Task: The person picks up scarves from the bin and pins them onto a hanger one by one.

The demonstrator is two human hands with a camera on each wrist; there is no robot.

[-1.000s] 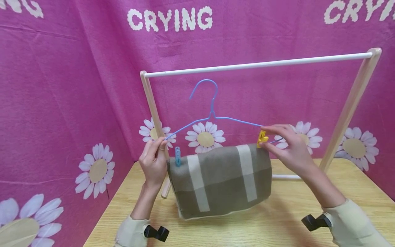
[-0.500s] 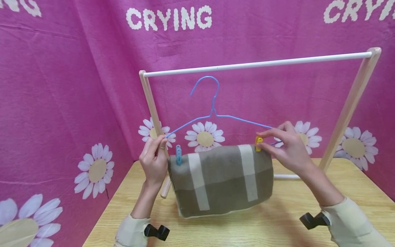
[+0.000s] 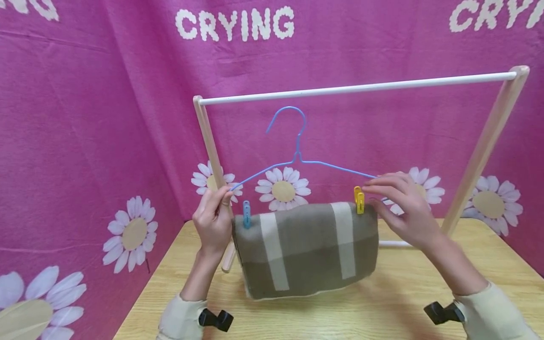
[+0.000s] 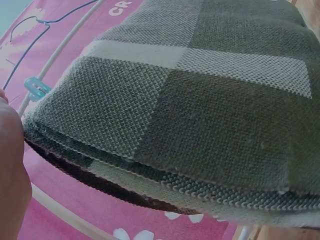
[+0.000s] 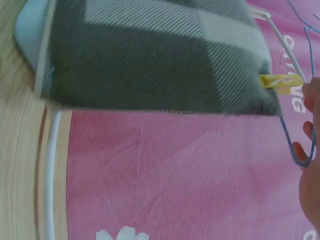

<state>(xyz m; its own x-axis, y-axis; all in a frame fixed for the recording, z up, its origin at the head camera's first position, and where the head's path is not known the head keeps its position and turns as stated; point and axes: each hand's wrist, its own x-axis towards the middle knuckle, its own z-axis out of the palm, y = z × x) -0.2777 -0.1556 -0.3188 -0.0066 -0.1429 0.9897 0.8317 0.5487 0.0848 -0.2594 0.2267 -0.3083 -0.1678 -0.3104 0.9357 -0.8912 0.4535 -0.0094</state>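
In the head view, a folded grey checked cloth (image 3: 306, 255) with pale stripes hangs over the lower bar of a blue wire hanger (image 3: 298, 156). A blue clothespin (image 3: 247, 215) clips its top edge at the left, a yellow clothespin (image 3: 360, 202) at the right. My left hand (image 3: 213, 219) pinches the hanger's left end between thumb and fingers. Beside the yellow clothespin, my right hand (image 3: 408, 212) has its fingers and thumb spread apart around the hanger's right end. In the right wrist view the fingertips are close to the yellow clothespin (image 5: 282, 84).
Behind the hanger stands a rack with a white top rail (image 3: 352, 89) and wooden side posts (image 3: 484, 151). The wooden table (image 3: 340, 316) lies below the cloth. A pink curtain (image 3: 140, 94) with flowers and lettering surrounds the table at the back and sides.
My right hand pinched the yellow clothespin earlier; its fingers have let go and moved slightly right. The clothespin now stands on the cloth's edge by itself. My left hand keeps its hold.
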